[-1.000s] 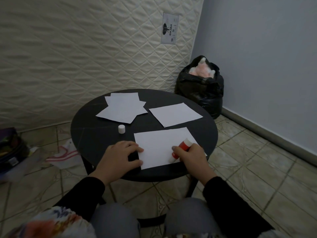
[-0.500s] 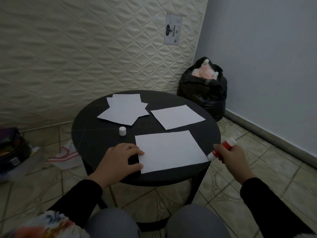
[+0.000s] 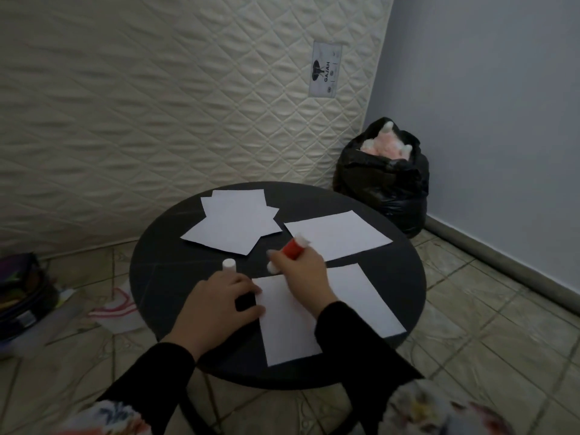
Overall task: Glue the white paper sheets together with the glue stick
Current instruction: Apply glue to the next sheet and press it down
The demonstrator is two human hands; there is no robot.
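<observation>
Since half a second ago my right hand (image 3: 301, 271) has swung back from beyond the surface's (image 3: 175, 277) right rim to the near sheet's (image 3: 351, 296) far-left corner, fingers wrapped round the red plastic glue stick (image 3: 293, 248). Left hand (image 3: 219, 304), loosely curled, presses that flat matte sheet's left edge. Gluing looks barely begun: no sheets joined, one square sheet (image 3: 337, 235) and a fanned stack (image 3: 233, 226) wait, small white cap (image 3: 228, 265) off
</observation>
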